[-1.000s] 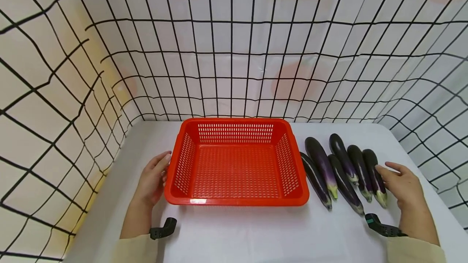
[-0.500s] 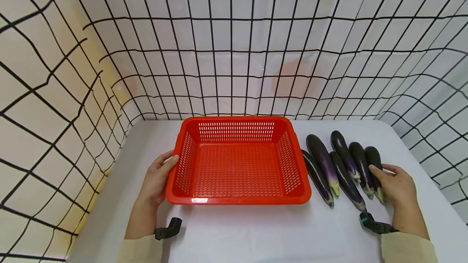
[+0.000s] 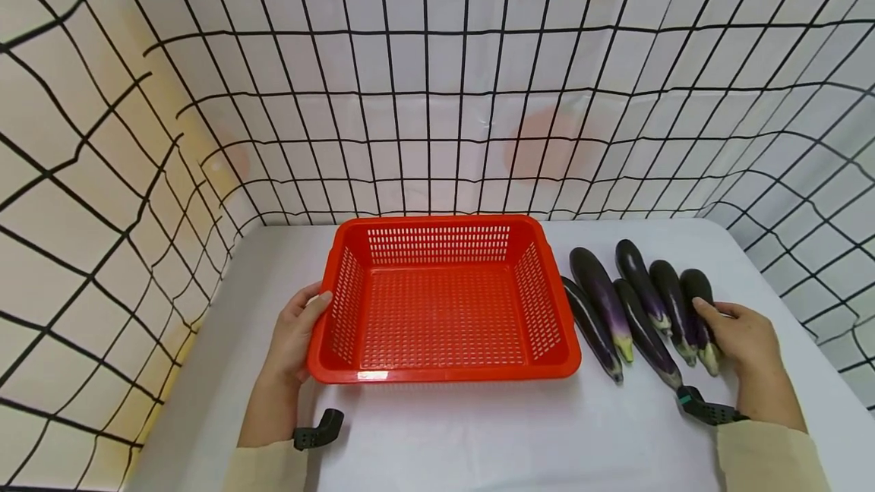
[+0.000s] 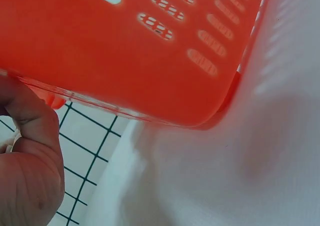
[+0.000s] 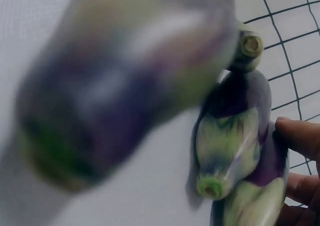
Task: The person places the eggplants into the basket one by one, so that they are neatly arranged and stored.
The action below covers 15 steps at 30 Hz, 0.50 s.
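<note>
An upright red plastic basket [image 3: 444, 375] with perforated walls and nothing inside is in the middle of the head view. My left hand [image 3: 294, 332] grips its left rim, thumb over the edge; the other fingers are mostly hidden. In the left wrist view, the bent thumb [image 4: 37, 136] shows at the basket wall [image 4: 100, 50]. To the right lie several dark purple eggplants. My right hand [image 3: 745, 336] holds the rightmost eggplant [image 3: 696, 285], thumb on top and fingers along its far side. The right wrist view shows its pale green stem end [image 5: 255, 203].
The other eggplants [image 3: 601, 291] lie side by side between the basket and my right hand, the leftmost one [image 3: 595, 336] partly behind the basket's right wall. A white-covered table [image 3: 506, 439] carries everything. Black grid netting [image 3: 427, 97] stands at the back and both sides.
My left hand has gone from beside the basket to gripping its left rim. My right hand has moved left and taken hold of the rightmost eggplant, which sits closer to its neighbour.
</note>
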Available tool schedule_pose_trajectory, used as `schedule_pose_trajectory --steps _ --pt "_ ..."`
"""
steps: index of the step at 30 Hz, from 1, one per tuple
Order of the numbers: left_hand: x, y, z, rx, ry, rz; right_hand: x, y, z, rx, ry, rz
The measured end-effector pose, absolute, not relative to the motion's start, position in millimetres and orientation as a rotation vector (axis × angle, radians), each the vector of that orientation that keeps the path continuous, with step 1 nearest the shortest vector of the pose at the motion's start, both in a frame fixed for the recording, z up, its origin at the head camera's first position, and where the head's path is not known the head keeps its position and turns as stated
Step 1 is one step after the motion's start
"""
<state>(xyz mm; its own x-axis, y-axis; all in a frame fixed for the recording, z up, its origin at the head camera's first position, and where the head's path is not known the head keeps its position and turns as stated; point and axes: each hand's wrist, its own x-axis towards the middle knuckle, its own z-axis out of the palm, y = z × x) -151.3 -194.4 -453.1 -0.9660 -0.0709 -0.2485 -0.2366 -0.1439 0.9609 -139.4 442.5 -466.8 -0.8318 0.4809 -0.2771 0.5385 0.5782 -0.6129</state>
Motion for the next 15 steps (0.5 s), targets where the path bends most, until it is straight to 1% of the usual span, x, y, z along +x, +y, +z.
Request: schedule_pose_trajectory --steps 5,9,12,15 --pt "-156 -193 -453 -0.311 1.959 2.274 -137 452 -470 0.947 2.648 -1.242" --pt "-154 -195 -455 -0.331 1.990 2.248 -135 458 -476 1.005 2.528 -1.447" --pt "-151 -196 -456 -0.336 2.004 2.245 -133 458 -475 1.070 2.358 -1.761" --pt "-150 -196 -457 -0.306 2.001 2.270 -128 453 -468 1.064 2.163 -2.091"
